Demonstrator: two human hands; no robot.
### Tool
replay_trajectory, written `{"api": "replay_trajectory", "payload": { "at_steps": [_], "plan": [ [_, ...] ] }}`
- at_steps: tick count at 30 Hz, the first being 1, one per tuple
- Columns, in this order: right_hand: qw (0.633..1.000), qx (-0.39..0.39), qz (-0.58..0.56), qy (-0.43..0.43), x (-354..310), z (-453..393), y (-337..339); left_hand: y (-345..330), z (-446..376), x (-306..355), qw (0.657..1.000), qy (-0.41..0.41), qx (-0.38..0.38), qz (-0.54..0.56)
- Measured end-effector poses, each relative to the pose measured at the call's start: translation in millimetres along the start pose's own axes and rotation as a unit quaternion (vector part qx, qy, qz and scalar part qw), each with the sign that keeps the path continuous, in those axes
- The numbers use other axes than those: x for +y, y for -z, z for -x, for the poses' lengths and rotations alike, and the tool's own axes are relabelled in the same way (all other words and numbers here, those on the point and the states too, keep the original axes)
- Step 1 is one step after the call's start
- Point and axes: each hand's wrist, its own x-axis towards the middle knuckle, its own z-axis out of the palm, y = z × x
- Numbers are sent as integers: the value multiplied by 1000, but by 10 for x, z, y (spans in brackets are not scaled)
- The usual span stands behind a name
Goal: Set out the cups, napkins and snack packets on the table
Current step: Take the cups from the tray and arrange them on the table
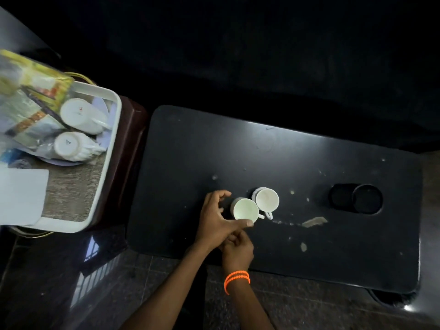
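Note:
Two white cups stand upright and touching on the black table: the near cup and the far cup, handles to the right. My left hand curves around the near cup's left side with fingers spread; the thumb tip lies at its near rim, the index finger clear of it. My right hand, with orange bands at the wrist, rests just below with fingers curled, partly under the left hand. On the white tray at the left lie two more cups on their sides, snack packets and white napkins.
The tray sits on a dark red stand left of the table. A black round holder with coasters stands on the table's right part. Pale stains and a scrap mark the tabletop. Tiled floor lies below.

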Motion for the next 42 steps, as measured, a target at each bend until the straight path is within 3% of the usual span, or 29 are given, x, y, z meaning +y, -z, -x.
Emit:
{"api": "replay_trajectory", "payload": {
  "at_steps": [2, 4, 10, 14, 17, 19, 22, 25, 27, 29, 32, 35, 39, 42],
  "plan": [
    [997, -64, -2, 32, -101, 115, -180, 233, -64, 157, 997, 11, 65, 47],
    [991, -118, 9, 64, -272, 202, -424, 593, -163, 332, 981, 13, 177, 83],
    [945, -261, 32, 193, -968, 420, -1416, 1927, -374, 649, 872, -24, 475, 111],
    [903, -344, 76, 247, -1260, 686, -2115, 2679, -540, 614, 831, 59, 549, 72],
    [863, -390, 136, 292, -1356, 863, -2490, 3090, -650, 486, 863, 117, 488, 58],
    [850, -402, 170, 295, -1380, 931, -2648, 3237, -668, 459, 889, 127, 422, 126],
    [856, -394, 185, 280, -1339, 942, -2784, 3342, -628, 429, 879, 143, 404, 212],
    [881, -400, 127, 220, -1270, 960, -2780, 3351, -573, 369, 845, 137, 420, 302],
    [888, -393, 89, 224, -1235, 963, -2708, 3338, -500, 327, 837, 131, 401, 348],
    [890, -396, 42, 223, -1226, 943, -2590, 3283, -402, 311, 840, 103, 344, 406],
    [883, -424, -66, 191, -1213, 833, -2334, 3140, -248, 316, 873, 43, 201, 443],
    [884, -426, -133, 140, -1113, 652, -1962, 2957, -183, 289, 909, 23, 68, 411],
    [901, -388, -149, 127, -874, 382, -1392, 2600, -202, 238, 964, 53, -38, 259],
    [921, -328, -156, 140, -632, 237, -1006, 2192, -223, 204, 975, 43, -117, 186]
  ]
}}
